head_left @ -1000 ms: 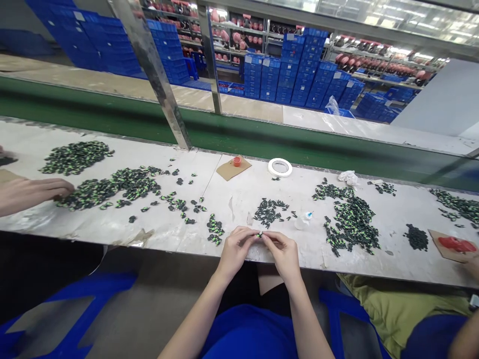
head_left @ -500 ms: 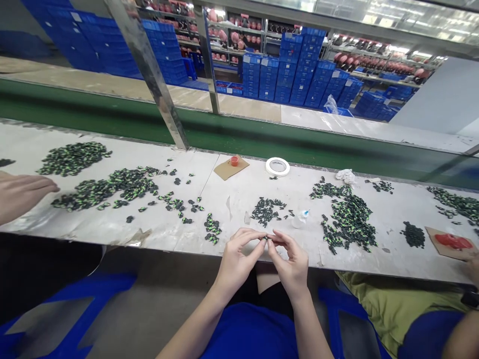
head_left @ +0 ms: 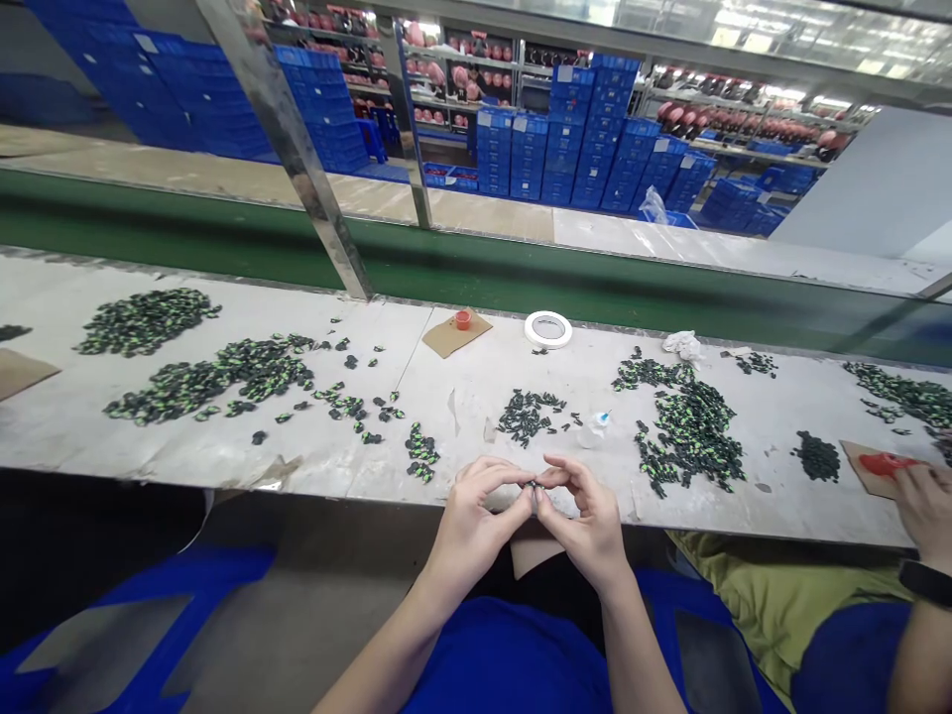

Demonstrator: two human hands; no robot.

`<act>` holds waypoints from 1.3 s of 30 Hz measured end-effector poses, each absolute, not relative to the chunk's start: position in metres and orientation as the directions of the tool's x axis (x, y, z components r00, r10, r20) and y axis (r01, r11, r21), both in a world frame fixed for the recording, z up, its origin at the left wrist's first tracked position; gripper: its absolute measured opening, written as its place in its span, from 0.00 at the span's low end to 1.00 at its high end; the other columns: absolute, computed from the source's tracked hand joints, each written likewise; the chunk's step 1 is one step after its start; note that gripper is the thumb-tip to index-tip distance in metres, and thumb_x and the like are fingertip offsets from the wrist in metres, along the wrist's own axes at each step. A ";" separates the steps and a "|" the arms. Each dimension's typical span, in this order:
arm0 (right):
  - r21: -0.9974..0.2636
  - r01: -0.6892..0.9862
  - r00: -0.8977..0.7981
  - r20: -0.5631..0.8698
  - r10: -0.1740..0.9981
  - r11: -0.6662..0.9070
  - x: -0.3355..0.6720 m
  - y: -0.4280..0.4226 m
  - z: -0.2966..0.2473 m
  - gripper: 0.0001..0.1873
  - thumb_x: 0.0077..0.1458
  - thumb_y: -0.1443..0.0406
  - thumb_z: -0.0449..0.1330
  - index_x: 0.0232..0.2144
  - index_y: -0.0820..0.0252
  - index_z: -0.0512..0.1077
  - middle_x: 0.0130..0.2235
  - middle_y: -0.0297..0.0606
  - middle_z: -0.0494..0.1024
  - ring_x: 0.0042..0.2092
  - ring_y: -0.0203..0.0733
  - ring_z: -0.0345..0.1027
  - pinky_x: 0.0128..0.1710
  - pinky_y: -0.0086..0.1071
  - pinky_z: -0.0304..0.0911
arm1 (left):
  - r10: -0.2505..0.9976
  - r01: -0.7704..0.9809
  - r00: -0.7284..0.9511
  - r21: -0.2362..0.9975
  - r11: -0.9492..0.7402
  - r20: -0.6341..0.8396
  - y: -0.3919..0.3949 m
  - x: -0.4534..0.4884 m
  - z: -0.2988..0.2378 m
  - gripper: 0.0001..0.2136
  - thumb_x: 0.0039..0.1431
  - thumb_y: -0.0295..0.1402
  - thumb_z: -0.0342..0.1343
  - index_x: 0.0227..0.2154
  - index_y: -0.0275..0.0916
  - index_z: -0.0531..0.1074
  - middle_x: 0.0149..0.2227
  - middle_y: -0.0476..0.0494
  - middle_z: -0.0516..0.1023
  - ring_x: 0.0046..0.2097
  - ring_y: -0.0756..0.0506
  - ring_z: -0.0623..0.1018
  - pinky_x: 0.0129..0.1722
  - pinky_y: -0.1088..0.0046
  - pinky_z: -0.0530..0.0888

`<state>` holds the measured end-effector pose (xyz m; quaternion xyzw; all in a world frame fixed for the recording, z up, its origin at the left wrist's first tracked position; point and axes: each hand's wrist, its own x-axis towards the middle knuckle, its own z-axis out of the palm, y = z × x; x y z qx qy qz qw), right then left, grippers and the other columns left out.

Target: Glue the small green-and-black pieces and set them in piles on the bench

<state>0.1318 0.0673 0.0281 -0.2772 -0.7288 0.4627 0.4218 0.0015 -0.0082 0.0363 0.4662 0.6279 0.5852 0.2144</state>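
In front of the person's body, near the front edge of the long whitish worktop, the 2 hands are brought together at their fingertips. The left hand and the right hand both grasp, between thumb and forefinger, 1 very small dark piece; the fingers cover most of it, so I cannot tell its exact shape. This piece is held between the 2 hands, at the front edge of the worktop as seen from the head. Just beyond the hands lies a loose pile of small, narrow black parts, and to the right of this pile is a small white bottle with a blue tip. Farther right spreads a bigger heap of black and bright green parts. On the left side, near the left hand, there is a small group of black and green parts, and well apart from it are 2 large heaps of similar colour. Toward the back of the worktop lie a flat white roll of tape and a brown cardboard piece, which carries a round red container. At the far right, a co-worker's hand is at a red object on another cardboard piece.
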 end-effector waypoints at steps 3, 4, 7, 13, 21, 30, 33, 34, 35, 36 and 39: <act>-0.883 0.044 -0.484 0.390 0.783 0.467 0.131 0.064 0.023 0.17 0.50 0.68 0.62 0.44 0.57 0.71 0.31 0.34 0.77 0.35 0.38 0.74 0.42 0.34 0.73 | 0.815 0.302 -0.522 0.948 -0.097 0.250 -0.009 0.006 0.033 0.05 0.49 0.28 0.60 0.30 0.41 0.80 0.33 0.45 0.79 0.37 0.45 0.79 0.39 0.69 0.76; -0.876 0.057 -0.484 0.396 0.780 0.480 0.131 0.064 0.022 0.16 0.50 0.68 0.62 0.44 0.57 0.71 0.32 0.34 0.77 0.36 0.38 0.74 0.41 0.34 0.72 | 0.811 0.291 -0.532 0.952 -0.095 0.243 -0.009 0.006 0.032 0.06 0.49 0.27 0.60 0.30 0.41 0.80 0.33 0.45 0.79 0.37 0.45 0.79 0.39 0.70 0.76; -0.891 0.067 -0.486 0.364 0.795 0.449 0.132 0.064 0.019 0.16 0.50 0.68 0.62 0.43 0.58 0.71 0.32 0.35 0.77 0.35 0.38 0.74 0.42 0.34 0.72 | 0.824 0.264 -0.520 0.960 -0.094 0.224 -0.009 0.007 0.029 0.06 0.50 0.28 0.60 0.31 0.41 0.80 0.33 0.44 0.79 0.37 0.45 0.79 0.38 0.70 0.76; -0.995 -0.014 -0.440 0.092 0.893 0.096 0.134 0.068 0.020 0.19 0.48 0.62 0.65 0.44 0.58 0.71 0.30 0.35 0.77 0.34 0.39 0.75 0.38 0.32 0.72 | 0.860 0.265 -0.464 0.960 -0.094 0.213 -0.004 0.003 0.023 0.07 0.55 0.32 0.59 0.36 0.43 0.80 0.35 0.44 0.80 0.39 0.45 0.79 0.41 0.68 0.75; -0.995 -0.062 -0.453 -0.046 0.890 -0.083 0.132 0.070 0.020 0.23 0.43 0.59 0.69 0.43 0.58 0.71 0.29 0.34 0.77 0.33 0.38 0.74 0.36 0.32 0.71 | 0.861 0.330 -0.443 0.938 -0.101 0.249 0.000 0.001 0.018 0.05 0.56 0.32 0.59 0.33 0.45 0.80 0.30 0.46 0.80 0.35 0.45 0.78 0.41 0.66 0.72; -0.983 0.167 -0.126 0.060 0.990 0.081 0.170 0.103 0.003 0.23 0.43 0.55 0.66 0.41 0.60 0.71 0.32 0.39 0.77 0.35 0.43 0.73 0.40 0.41 0.70 | 0.821 0.482 -0.556 0.854 0.195 0.126 -0.002 -0.048 0.008 0.09 0.52 0.35 0.61 0.38 0.46 0.78 0.30 0.48 0.82 0.38 0.42 0.79 0.55 0.51 0.60; -0.917 0.378 0.149 0.198 0.969 0.129 0.189 0.125 -0.004 0.26 0.44 0.51 0.64 0.41 0.63 0.71 0.37 0.45 0.76 0.37 0.46 0.71 0.43 0.45 0.67 | 0.651 0.513 -0.746 0.746 0.426 0.141 -0.010 -0.085 0.002 0.08 0.52 0.37 0.60 0.35 0.44 0.78 0.30 0.44 0.81 0.46 0.36 0.75 0.55 0.46 0.56; -0.873 0.464 0.183 0.261 0.948 0.151 0.192 0.130 -0.005 0.27 0.44 0.50 0.63 0.42 0.63 0.72 0.40 0.47 0.76 0.40 0.48 0.70 0.43 0.46 0.66 | 0.625 0.528 -0.764 0.708 0.468 0.157 -0.013 -0.094 -0.001 0.08 0.52 0.37 0.59 0.35 0.44 0.78 0.32 0.43 0.82 0.48 0.35 0.73 0.54 0.45 0.55; -0.819 0.543 0.175 0.327 0.929 0.187 0.192 0.135 -0.006 0.29 0.44 0.48 0.62 0.42 0.62 0.72 0.42 0.49 0.75 0.43 0.51 0.68 0.44 0.47 0.64 | 0.623 0.552 -0.764 0.672 0.494 0.170 -0.015 -0.100 -0.003 0.07 0.53 0.37 0.59 0.34 0.45 0.78 0.35 0.43 0.82 0.50 0.34 0.72 0.54 0.45 0.54; -0.758 0.609 0.139 0.390 0.910 0.232 0.190 0.138 -0.007 0.31 0.44 0.45 0.61 0.43 0.62 0.72 0.44 0.50 0.74 0.46 0.54 0.65 0.46 0.48 0.62 | 0.627 0.574 -0.758 0.639 0.512 0.179 -0.016 -0.104 -0.005 0.07 0.53 0.38 0.58 0.34 0.45 0.78 0.37 0.42 0.82 0.51 0.34 0.71 0.54 0.45 0.53; -0.613 0.703 -0.034 0.477 0.878 0.360 0.173 0.142 -0.012 0.37 0.43 0.39 0.58 0.44 0.62 0.71 0.44 0.51 0.73 0.52 0.59 0.57 0.50 0.51 0.56 | 0.660 0.618 -0.733 0.568 0.544 0.165 -0.015 -0.104 -0.006 0.06 0.55 0.39 0.58 0.31 0.45 0.77 0.38 0.42 0.81 0.51 0.35 0.70 0.54 0.46 0.52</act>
